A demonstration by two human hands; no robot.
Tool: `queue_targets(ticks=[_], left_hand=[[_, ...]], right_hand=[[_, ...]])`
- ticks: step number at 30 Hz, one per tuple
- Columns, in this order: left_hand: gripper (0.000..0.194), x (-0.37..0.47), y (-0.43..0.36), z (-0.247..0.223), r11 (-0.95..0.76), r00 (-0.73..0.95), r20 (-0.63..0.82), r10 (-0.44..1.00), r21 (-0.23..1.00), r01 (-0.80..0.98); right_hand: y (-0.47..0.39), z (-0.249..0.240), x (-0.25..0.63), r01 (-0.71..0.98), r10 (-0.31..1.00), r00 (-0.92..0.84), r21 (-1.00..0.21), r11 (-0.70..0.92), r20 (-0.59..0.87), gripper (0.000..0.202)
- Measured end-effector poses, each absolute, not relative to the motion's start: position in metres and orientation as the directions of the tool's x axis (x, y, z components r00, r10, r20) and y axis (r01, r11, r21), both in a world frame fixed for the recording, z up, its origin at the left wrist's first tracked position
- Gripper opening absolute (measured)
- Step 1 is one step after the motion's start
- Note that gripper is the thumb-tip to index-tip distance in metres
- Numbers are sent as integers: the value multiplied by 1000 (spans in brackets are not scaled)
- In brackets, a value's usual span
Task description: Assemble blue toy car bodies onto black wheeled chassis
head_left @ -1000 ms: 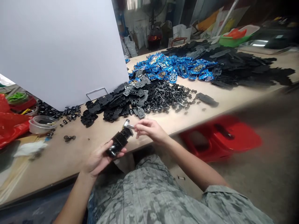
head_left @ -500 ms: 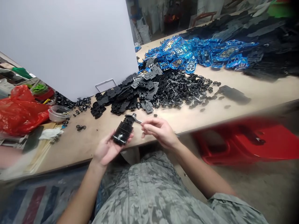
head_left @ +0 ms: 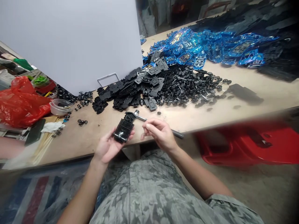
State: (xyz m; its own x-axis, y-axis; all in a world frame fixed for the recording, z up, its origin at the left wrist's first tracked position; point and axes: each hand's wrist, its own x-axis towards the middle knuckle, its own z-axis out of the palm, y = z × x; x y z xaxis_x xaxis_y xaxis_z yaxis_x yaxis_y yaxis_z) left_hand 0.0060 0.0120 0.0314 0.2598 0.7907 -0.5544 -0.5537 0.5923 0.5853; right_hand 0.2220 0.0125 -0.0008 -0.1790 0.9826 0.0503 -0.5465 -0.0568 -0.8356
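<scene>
My left hand (head_left: 108, 146) is closed around a black plastic toy car chassis (head_left: 123, 129), gripping it by its edges with the fingers underneath. Just beyond the chassis's far end is the metal head of a hammer (head_left: 136, 112), which lies on the table; its handle runs rightward behind my right hand to a dark grip. My right hand (head_left: 160, 132) hovers over that handle with thumb and fingers pinched together. Whatever sits in the pinch, if anything, is too small to make out.
Beyond my hands lie heaps of black chassis (head_left: 140, 85), wheels on axles (head_left: 191, 87) and blue car bodies (head_left: 193, 45). A white board (head_left: 70, 40) stands behind. Leftward are a clear tub (head_left: 59, 107) and a red bag (head_left: 23, 102). A red stool (head_left: 233, 143) stands right.
The view has shifted slightly, so the table's things appear farther right and higher. More of the hammer's handle shows to the right of my right hand. The left hand keeps hold of the chassis.
</scene>
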Motion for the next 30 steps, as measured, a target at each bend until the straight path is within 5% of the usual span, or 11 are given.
queue_targets(ticks=[5,9,14,30], left_hand=[[57,6,11,30,583,249,-551,797,591,-558],[57,6,11,28,584,255,-551,795,581,-567],[58,4,11,24,574,247,-548,799,573,-584],[57,3,14,21,559,202,-562,802,587,-585]], right_hand=[[13,0,221,-652,987,-132,-758,-17,91,19],[15,-1,222,-814,965,-255,-550,-185,53,44],[17,-7,219,-882,957,-289,-387,-269,-7,50],[14,-7,219,-890,974,-223,-398,-222,-45,43]])
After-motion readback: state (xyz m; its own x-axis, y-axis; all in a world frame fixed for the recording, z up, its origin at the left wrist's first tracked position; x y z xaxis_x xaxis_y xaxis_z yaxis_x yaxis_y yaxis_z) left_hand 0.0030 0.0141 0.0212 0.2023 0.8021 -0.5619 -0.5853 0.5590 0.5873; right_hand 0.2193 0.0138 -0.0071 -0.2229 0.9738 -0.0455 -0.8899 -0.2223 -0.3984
